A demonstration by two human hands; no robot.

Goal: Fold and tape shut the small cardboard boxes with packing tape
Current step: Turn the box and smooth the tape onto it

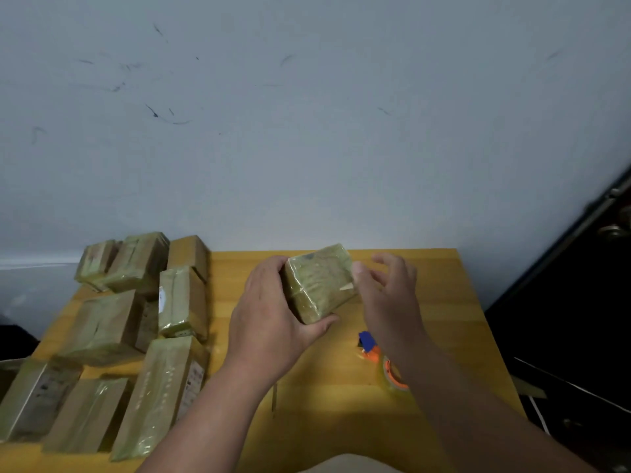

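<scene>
Your left hand grips a small brown cardboard box wrapped in glossy clear packing tape, fingers curled over its far left edge and thumb hooked under its near corner, so the box is lifted above the middle of the yellow wooden table and tilted, one taped face turned up toward you. Your right hand is just to the right of the box with its fingers spread and relaxed; the thumb tip lies against the box's right edge, but the hand holds nothing. Below your right wrist, on the table, lies a roll of clear packing tape with an orange core, partly hidden by your forearm, and just beyond it a small blue and orange tape cutter; whether the cutter is fixed to the roll you cannot tell. Along the left side of the table is a crowd of taped cardboard boxes of the same kind, some lying flat and some stacked, packed close together and well apart from the one in your hand. A pale, scuffed wall rises behind the table, and a dark door stands at the right.
</scene>
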